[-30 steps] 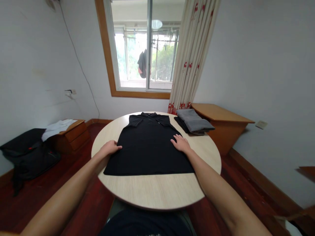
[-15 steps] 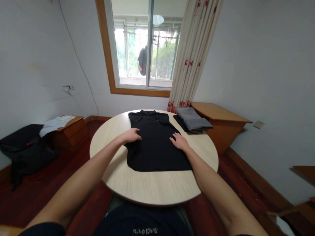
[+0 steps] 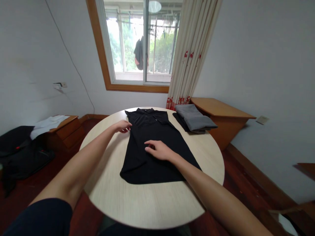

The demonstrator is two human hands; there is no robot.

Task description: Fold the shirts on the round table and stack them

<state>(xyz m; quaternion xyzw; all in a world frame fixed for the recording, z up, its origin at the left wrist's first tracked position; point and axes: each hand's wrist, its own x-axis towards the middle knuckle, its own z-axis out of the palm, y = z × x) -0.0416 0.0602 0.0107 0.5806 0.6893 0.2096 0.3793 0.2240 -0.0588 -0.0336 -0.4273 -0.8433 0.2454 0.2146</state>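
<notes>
A black polo shirt (image 3: pixel 150 164) lies spread on a round pale wood table (image 3: pixel 128 203), its collar toward the window and its hem toward me. Beside the shirt's left edge, below the left sleeve, is my left hand (image 3: pixel 123 126), open with loosely bent fingers; the fingertips reach the cloth's edge. My right hand (image 3: pixel 159 149) is over the middle of the shirt, open, thumb and fingers apart and pointing left. Whether it presses on the cloth, I cannot tell. Small creases run across the shirt's lower left part.
Folded grey and black clothes (image 3: pixel 194 118) lie at the table's back right. Behind them stands a wooden desk (image 3: pixel 221 109) near a curtain (image 3: pixel 189 65). On the left are a small drawer cabinet (image 3: pixel 65 132) and a black bag (image 3: pixel 27 157) on the floor.
My right hand has moved left from the shirt's right edge to its middle. My left hand has shifted up and outward to the left edge. The view has tilted slightly down.
</notes>
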